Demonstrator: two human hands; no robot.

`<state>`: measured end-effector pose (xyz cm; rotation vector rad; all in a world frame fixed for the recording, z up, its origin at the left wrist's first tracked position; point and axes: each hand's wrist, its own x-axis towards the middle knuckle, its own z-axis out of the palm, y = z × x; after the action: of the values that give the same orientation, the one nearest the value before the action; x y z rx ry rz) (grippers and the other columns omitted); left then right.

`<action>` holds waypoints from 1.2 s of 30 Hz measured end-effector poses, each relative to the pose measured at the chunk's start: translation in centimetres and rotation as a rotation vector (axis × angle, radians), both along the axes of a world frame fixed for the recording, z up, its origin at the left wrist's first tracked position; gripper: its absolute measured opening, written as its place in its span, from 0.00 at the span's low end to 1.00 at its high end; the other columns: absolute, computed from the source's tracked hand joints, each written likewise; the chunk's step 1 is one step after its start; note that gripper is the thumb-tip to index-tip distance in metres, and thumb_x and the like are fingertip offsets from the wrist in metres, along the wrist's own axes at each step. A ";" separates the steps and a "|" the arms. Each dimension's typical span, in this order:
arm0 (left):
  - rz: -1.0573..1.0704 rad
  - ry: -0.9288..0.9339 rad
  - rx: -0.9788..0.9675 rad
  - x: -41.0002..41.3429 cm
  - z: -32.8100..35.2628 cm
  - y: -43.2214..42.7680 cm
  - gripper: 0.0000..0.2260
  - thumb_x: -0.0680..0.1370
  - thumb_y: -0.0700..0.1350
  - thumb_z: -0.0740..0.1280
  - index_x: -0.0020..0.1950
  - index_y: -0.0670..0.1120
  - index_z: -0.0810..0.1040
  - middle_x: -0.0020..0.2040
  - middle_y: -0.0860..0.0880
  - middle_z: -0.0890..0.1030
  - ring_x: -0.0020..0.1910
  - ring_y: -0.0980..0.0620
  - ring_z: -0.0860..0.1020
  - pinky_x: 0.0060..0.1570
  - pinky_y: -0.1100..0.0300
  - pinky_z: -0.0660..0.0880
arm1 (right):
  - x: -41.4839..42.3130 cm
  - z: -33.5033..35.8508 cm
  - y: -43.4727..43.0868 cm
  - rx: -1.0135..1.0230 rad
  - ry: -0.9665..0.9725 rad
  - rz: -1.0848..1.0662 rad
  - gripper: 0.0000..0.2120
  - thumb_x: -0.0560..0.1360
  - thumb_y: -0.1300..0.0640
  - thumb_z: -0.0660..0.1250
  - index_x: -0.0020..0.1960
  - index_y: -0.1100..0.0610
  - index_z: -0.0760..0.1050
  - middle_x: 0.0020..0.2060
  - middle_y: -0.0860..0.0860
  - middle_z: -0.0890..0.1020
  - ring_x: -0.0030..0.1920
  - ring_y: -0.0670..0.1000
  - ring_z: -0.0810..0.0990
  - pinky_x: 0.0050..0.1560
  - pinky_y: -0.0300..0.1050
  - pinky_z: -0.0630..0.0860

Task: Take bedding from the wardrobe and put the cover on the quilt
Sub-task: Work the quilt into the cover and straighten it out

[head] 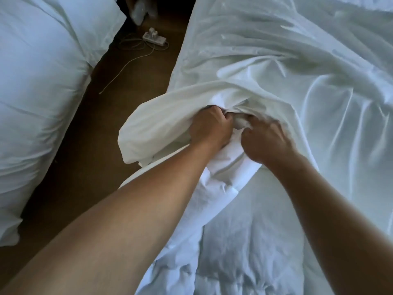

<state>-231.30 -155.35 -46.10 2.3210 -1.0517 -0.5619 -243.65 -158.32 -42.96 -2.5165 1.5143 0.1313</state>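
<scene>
A thin white cover [276,67] lies creased over the bed on the right. Its near corner is bunched up at the bed's left edge. My left hand [209,127] grips that bunched corner with curled fingers. My right hand [265,141] is right beside it, fingers curled into the same fabric, slightly blurred. Below my hands the puffy white quilt [244,241] shows, crumpled, with the cover's edge lying over it. Which layers each hand holds is hidden in the folds.
A second bed with white bedding [38,92] stands at the left. Between the beds runs a strip of brown floor [102,145]. A white power strip [154,38] with a loose cable lies on it at the far end.
</scene>
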 end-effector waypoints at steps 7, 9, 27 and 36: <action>-0.078 -0.072 0.040 1.9 -1.1 1.7 0.14 0.80 0.39 0.60 0.64 0.40 0.77 0.61 0.37 0.80 0.60 0.37 0.78 0.58 0.49 0.75 | 1.0 -3.4 1.7 0.083 -0.236 -0.236 0.12 0.76 0.57 0.62 0.56 0.55 0.80 0.52 0.61 0.83 0.54 0.66 0.81 0.45 0.49 0.72; -0.110 -0.085 0.083 2.8 -0.9 2.9 0.16 0.81 0.41 0.61 0.68 0.40 0.74 0.64 0.37 0.79 0.62 0.37 0.77 0.62 0.48 0.74 | 0.9 -3.0 1.6 -0.014 -0.316 -0.198 0.10 0.76 0.61 0.62 0.50 0.59 0.81 0.47 0.62 0.84 0.49 0.67 0.81 0.41 0.49 0.68; -0.028 0.277 0.390 4.2 -2.8 7.5 0.19 0.85 0.47 0.55 0.65 0.35 0.76 0.64 0.34 0.78 0.63 0.37 0.75 0.59 0.52 0.70 | 3.4 -2.5 1.5 0.209 -0.253 -0.031 0.19 0.80 0.52 0.64 0.66 0.64 0.77 0.64 0.64 0.78 0.67 0.63 0.75 0.67 0.50 0.67; -0.199 0.324 0.525 6.6 -1.9 7.9 0.24 0.84 0.57 0.55 0.72 0.43 0.73 0.72 0.42 0.74 0.69 0.43 0.72 0.60 0.57 0.66 | 4.7 -3.0 1.1 0.220 -0.216 -0.260 0.23 0.79 0.46 0.59 0.64 0.60 0.79 0.65 0.62 0.79 0.69 0.63 0.74 0.70 0.53 0.66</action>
<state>-224.72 -147.45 -47.96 2.4389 -1.0750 -1.3829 -238.98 -157.21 -45.98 -2.0717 1.6216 -0.0136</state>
